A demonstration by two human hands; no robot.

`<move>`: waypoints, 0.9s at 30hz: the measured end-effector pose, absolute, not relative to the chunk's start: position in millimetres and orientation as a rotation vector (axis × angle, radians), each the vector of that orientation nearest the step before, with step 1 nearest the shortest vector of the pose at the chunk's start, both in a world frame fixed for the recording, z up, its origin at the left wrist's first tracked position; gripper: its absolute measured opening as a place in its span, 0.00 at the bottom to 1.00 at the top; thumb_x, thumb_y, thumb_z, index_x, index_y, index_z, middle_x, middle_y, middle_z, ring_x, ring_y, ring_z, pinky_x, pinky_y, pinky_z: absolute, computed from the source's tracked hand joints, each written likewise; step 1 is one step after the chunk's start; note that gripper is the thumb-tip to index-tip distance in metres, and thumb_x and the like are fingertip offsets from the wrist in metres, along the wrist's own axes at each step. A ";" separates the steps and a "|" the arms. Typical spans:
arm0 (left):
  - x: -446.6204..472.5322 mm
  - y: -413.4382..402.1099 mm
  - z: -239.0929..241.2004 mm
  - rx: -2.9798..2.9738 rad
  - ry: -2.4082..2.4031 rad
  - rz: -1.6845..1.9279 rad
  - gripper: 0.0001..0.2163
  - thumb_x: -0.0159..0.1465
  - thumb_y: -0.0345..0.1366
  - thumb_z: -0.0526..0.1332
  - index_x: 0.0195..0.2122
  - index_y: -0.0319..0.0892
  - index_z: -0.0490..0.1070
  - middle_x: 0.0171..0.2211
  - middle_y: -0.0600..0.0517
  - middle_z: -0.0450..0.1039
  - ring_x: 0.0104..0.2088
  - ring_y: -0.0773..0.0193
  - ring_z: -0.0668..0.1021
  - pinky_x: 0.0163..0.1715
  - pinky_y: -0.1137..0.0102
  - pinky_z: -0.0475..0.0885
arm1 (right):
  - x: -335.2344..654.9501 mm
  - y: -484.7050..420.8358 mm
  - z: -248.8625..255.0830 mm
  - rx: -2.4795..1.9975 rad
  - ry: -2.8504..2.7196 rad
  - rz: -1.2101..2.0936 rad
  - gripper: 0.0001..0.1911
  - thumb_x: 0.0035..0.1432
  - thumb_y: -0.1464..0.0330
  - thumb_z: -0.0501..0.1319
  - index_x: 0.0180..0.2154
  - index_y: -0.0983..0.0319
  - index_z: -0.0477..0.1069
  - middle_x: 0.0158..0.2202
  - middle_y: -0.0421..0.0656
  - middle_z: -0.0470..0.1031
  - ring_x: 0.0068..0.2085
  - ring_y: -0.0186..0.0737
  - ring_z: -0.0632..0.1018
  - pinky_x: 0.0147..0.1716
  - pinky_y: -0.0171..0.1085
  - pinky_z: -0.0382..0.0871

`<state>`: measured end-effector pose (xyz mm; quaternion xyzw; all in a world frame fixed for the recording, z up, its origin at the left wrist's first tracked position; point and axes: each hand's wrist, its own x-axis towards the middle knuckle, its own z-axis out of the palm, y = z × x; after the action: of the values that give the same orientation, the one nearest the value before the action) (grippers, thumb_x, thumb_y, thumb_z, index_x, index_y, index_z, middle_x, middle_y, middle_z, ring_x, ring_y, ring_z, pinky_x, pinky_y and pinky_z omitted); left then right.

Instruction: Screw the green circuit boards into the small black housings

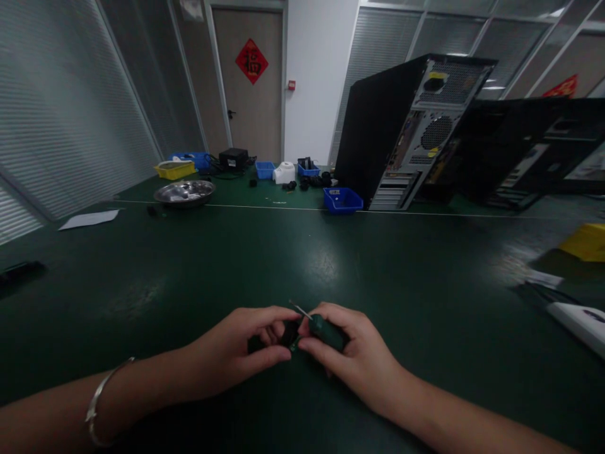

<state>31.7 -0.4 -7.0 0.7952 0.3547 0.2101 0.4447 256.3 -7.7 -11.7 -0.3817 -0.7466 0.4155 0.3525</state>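
My right hand (352,350) is closed around the dark green handle of a screwdriver (326,332), its thin metal shaft pointing up and to the left. Facing it, my left hand (246,347) curls its fingers around a small black piece with a bit of green on it (289,334). The fingers cover much of that piece, so its kind is unclear. The right fingertips are close beside it; whether they touch it I cannot tell. Both hands are just over the green tabletop (236,265). A bracelet (97,407) circles my left wrist.
A blue bin (343,200) stands before a tall black computer tower (387,126) at the back right. Further left are a metal bowl (185,193), a white paper (89,219) and a yellow basket (174,169). A white device (579,325) lies at the right edge.
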 end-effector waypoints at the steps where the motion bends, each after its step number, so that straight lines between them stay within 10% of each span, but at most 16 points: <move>1: 31.9 -0.5 -7.4 1.974 0.879 0.527 0.18 0.64 0.30 0.62 0.56 0.45 0.68 0.37 0.52 0.74 0.35 0.63 0.76 0.37 0.69 0.71 | 256.2 -7.6 -11.6 -0.972 -1.950 1.064 0.01 0.59 0.71 0.66 0.34 0.62 0.75 0.31 0.40 0.74 0.34 0.38 0.77 0.36 0.35 0.69; 27: 42.2 -11.1 -4.7 1.963 0.887 0.555 0.08 0.67 0.33 0.58 0.46 0.41 0.69 0.36 0.50 0.72 0.33 0.63 0.74 0.35 0.68 0.71 | 250.9 -12.2 -17.8 -0.969 -1.934 1.076 0.06 0.57 0.76 0.62 0.37 0.61 0.70 0.34 0.39 0.71 0.35 0.38 0.73 0.36 0.35 0.67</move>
<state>42.2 -11.1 -4.7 0.7912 0.3577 0.2236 0.4428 250.9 -12.2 -17.8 -0.3748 -0.7485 0.4165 0.3547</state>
